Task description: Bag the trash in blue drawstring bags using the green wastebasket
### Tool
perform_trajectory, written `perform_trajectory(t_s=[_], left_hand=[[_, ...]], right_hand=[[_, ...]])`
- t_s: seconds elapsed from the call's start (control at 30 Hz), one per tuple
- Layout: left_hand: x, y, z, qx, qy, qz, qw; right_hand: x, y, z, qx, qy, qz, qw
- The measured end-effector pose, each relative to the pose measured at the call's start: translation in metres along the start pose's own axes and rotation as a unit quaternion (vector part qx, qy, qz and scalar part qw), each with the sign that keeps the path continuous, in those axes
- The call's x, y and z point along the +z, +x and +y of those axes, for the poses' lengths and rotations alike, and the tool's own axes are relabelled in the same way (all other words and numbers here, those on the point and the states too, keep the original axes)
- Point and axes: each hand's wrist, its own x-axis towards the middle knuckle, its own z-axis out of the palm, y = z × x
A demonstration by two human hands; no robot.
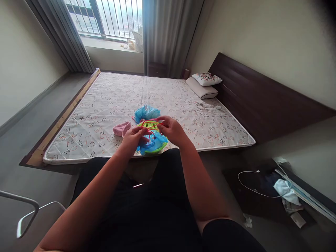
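Note:
Over a lime-green plastic basket (156,151), my left hand (134,135) and my right hand (170,130) pinch a thin red cord (151,130) that stretches between them. A loop of it seems to hang below the left fingers. Crumpled blue plastic (152,142) lies in the basket beneath my hands, partly hidden by them. Behind the basket is a second bunched blue plastic bag (147,113). A pink fuzzy item (121,129), perhaps a slipper or sock, rests left of the basket, near my left wrist.
The basket stands by the near edge of a letter-printed mattress (118,92). Pillows (201,88) lie by the dark headboard (252,94). A low dark stand at right holds a white cable (256,190) and a pale cloth (285,189). Bent metal tubing (28,201) is at lower left.

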Motion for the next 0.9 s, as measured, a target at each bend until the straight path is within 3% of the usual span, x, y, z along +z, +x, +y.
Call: perform_trajectory(t_s=[0.13,0.27,0.47,0.57,0.67,0.7,0.8,0.9], left_hand=[[0.006,0.001,-0.003,-0.052,-0.116,0.022,0.992],[0.006,0.002,-0.002,-0.067,-0.174,0.029,0.982],[-0.006,0.001,0.008,-0.119,-0.209,-0.02,0.97],[-0.015,0.0,0.009,-0.115,-0.208,-0.071,0.969],[-0.024,0.001,0.009,-0.078,-0.133,-0.123,0.98],[-0.027,0.002,0.01,-0.061,-0.08,-0.138,0.985],[-0.03,0.003,0.014,0.031,0.149,-0.147,0.977],[-0.027,0.002,0.016,0.189,0.362,-0.088,0.909]], right_hand=[[0.02,-0.013,-0.002,-0.003,0.03,0.054,0.998],[0.042,-0.026,0.005,-0.014,-0.015,-0.003,1.0],[0.051,-0.032,0.02,-0.03,-0.186,-0.072,0.979],[0.044,-0.029,0.025,-0.105,-0.201,-0.029,0.973],[0.038,-0.023,0.032,-0.172,-0.189,0.095,0.962],[0.038,-0.02,0.036,-0.172,-0.173,0.106,0.964],[0.042,-0.014,0.056,-0.106,-0.072,-0.008,0.992],[0.049,-0.01,0.079,-0.008,0.042,-0.095,0.995]])
